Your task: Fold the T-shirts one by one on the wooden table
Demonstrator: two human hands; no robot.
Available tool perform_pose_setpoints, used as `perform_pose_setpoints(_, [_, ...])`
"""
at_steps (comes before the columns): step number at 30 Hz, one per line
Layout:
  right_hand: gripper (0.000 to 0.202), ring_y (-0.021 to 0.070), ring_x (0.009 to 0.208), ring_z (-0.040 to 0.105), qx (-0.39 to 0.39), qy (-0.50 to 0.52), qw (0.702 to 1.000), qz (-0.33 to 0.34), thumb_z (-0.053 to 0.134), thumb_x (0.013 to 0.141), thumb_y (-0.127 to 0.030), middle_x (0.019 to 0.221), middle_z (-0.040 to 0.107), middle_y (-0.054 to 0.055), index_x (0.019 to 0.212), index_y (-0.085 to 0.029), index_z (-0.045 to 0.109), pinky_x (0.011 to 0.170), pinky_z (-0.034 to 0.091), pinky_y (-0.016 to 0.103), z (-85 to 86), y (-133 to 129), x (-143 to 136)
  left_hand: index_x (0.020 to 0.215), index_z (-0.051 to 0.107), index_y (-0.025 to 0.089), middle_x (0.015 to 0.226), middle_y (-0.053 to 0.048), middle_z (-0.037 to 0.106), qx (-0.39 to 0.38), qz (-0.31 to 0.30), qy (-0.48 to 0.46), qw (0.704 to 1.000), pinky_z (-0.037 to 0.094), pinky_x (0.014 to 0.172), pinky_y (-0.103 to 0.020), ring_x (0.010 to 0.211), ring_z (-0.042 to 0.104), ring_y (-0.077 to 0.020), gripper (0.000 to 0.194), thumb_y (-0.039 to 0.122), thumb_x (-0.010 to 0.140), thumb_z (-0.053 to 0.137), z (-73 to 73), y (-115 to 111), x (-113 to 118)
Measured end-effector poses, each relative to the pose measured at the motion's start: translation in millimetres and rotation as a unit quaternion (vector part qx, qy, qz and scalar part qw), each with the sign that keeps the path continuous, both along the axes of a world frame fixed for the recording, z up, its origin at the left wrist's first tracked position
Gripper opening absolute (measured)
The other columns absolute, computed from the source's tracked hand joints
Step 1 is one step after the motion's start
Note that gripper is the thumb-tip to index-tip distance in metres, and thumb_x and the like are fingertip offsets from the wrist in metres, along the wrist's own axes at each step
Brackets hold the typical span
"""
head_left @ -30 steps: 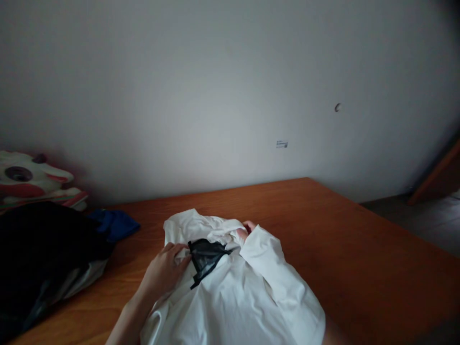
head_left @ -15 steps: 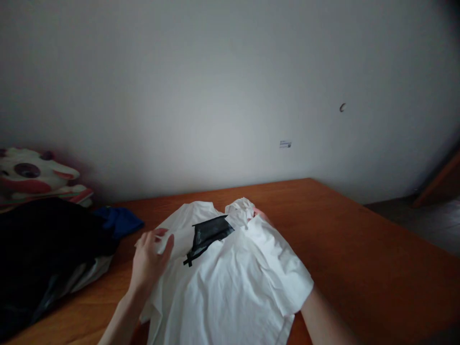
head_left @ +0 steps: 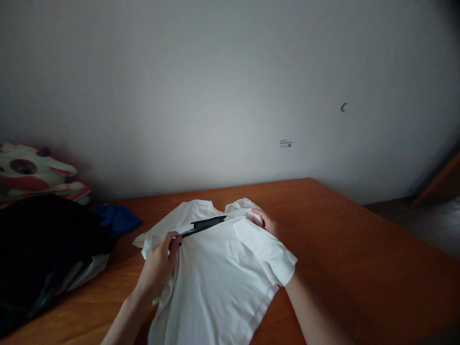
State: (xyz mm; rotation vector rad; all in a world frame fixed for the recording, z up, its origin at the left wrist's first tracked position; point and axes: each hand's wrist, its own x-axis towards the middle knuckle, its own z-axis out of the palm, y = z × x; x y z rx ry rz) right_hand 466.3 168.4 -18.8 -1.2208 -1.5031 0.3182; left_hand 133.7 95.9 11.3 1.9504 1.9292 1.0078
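Note:
A white T-shirt (head_left: 212,268) with a black printed patch (head_left: 208,223) lies spread on the wooden table in front of me. My left hand (head_left: 161,254) pinches the shirt's cloth at the left end of the black patch. On the other side, my right hand (head_left: 265,223) grips bunched white fabric near the shirt's upper right; a sleeve of the shirt lies round that forearm. Between the two hands the cloth is drawn into a raised, fairly straight fold that covers part of the patch. The lower end of the shirt runs out of view at the bottom.
On the left lies a heap of black clothing (head_left: 53,249), with a blue cloth (head_left: 117,219) beside it. Behind the heap sits a cow-shaped plush toy (head_left: 36,170). The wooden table (head_left: 345,249) meets a grey wall (head_left: 215,96) bearing a small label (head_left: 286,143).
My left hand has moved right and closed on the shirt. My right hand now shows outside the cloth, gripping it. The fabric between them is pulled into a fold, hiding more of the patch.

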Motion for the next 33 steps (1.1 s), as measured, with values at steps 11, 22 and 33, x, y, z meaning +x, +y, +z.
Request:
perform_pose_setpoints(11, [0.043, 0.0333, 0.128, 0.050, 0.113, -0.038, 0.982, -0.149, 0.057, 0.090, -0.051, 0.133, 0.055, 0.019, 0.118, -0.019, 0.062, 0.107, 0.041, 0.055, 9.0, -7.4, -1.9, 0.063, 0.060, 0.025, 0.086, -0.008, 0.064, 0.205, 0.009, 0.008, 0.979, 0.047, 0.082, -0.038, 0.086, 0.059, -0.0248, 0.042, 0.051, 0.092, 0.044, 20.4, -13.8, -5.5])
perform_pose_setpoints(22, [0.024, 0.0258, 0.100, 0.065, -0.064, -0.203, 0.971, 0.107, 0.075, 0.076, -0.031, 0.107, 0.065, 0.009, 0.097, -0.022, 0.071, 0.090, 0.051, 0.039, 9.6, -31.3, -27.9, 0.107, 0.068, 0.024, 0.091, -0.007, 0.076, -0.003, -0.077, 0.130, 0.989, 0.047, 0.086, -0.039, 0.088, 0.069, -0.0277, 0.044, 0.060, 0.086, 0.052, 6.7, -7.6, 0.9])
perform_pose_setpoints(33, [0.039, 0.0201, 0.069, 0.065, -0.049, 0.154, 0.986, 0.050, 0.049, 0.090, -0.054, 0.074, 0.071, 0.005, 0.081, -0.020, 0.066, 0.065, 0.049, 0.028, 14.1, -18.6, -20.8, 0.055, 0.060, 0.020, 0.049, 0.002, 0.051, -0.134, -0.062, 0.032, 0.989, 0.035, 0.055, -0.025, 0.053, 0.054, -0.0151, 0.067, 0.072, 0.087, 0.032, 27.6, -16.0, 8.3])
